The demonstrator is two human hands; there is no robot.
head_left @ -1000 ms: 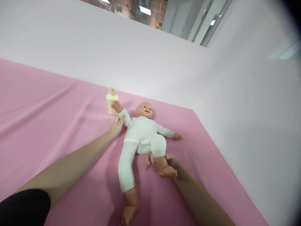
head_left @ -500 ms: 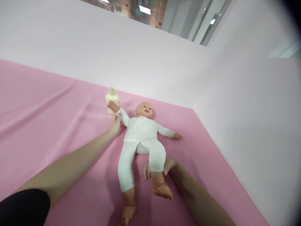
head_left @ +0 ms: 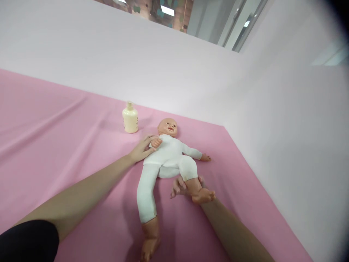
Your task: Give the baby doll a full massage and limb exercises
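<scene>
A baby doll (head_left: 165,151) in a white top and trousers lies on its back, its head toward the far edge. My left hand (head_left: 144,148) is closed around the doll's arm on the left side, which is folded over its chest with the small fist showing. Under the raised, bent leg on the right, my right hand (head_left: 180,186) holds the lower leg from behind; the leg hides part of the palm. The doll's other leg (head_left: 147,196) lies stretched toward me, and its other arm (head_left: 192,151) extends out to the right.
A cream pump bottle (head_left: 131,118) stands left of the doll's head. The pink padded surface (head_left: 68,145) has some creases on the left. White walls (head_left: 174,80) border it at the back and right, with a window (head_left: 152,12) above.
My left hand has brought the doll's arm from beside the bottle inward over its chest. My right hand has lifted the leg, bending it further up and to the right.
</scene>
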